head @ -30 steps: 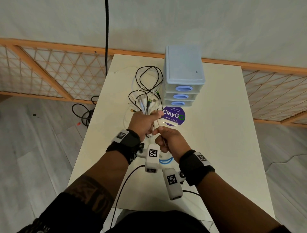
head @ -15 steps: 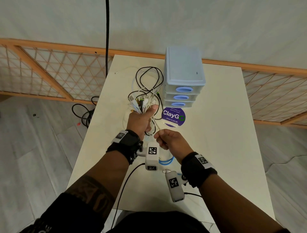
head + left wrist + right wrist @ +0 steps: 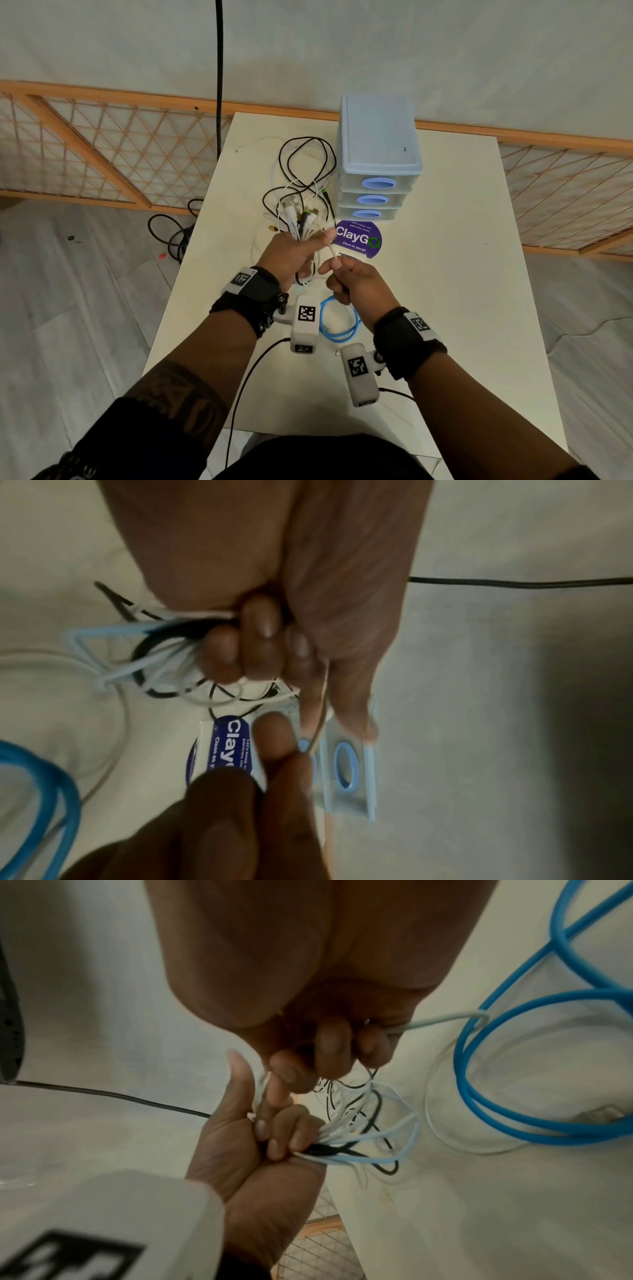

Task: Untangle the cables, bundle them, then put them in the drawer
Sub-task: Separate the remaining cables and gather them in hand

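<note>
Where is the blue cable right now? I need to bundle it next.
In the head view the blue cable lies coiled on the table, near its front edge, just below the right hand and between both wrists.

Soft, even, dimmish indoor light, head view sharp with wide-angle bowing at edges, both wrist views dark, grainy, motion-blurred, broad shadow over the worktop (image 3: 565, 723) at right

Two hands (image 3: 294, 253), one three-drawer unit (image 3: 378, 137), one round sticker (image 3: 358, 238).
</note>
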Demonstrator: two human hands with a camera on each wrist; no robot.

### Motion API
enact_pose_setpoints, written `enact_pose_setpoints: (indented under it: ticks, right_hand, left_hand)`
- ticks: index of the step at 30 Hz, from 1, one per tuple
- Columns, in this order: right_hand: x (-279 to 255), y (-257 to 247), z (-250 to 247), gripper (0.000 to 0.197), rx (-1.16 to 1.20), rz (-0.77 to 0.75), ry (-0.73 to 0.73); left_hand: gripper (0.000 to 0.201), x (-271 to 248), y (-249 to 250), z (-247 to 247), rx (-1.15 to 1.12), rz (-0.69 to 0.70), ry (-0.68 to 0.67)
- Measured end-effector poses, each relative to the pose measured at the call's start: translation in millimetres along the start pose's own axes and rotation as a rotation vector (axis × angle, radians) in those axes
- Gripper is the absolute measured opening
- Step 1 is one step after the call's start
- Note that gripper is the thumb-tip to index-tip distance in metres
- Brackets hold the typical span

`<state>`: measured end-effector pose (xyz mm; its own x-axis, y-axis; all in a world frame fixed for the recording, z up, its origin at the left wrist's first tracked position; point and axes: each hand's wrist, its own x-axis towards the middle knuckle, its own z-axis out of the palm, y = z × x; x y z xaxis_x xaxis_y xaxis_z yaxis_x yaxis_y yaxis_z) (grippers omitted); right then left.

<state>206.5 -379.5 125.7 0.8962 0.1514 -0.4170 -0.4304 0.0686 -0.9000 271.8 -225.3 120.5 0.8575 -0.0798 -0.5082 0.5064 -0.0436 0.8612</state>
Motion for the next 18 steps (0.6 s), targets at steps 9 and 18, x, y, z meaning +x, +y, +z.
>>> enact_pose_setpoints:
  ticks: [9,18]
  right_hand:
    - [0,-5,0,0.034,0.010,0.004,-0.041]
    - [4,-2,1,0.034,-0.029,-0.027,-0.025]
  left_hand:
    - [0.045,1,17,-1,-0.152,0.011,0.201]
    - [0.045,-3,12,3,-0.011,0.085,0.132]
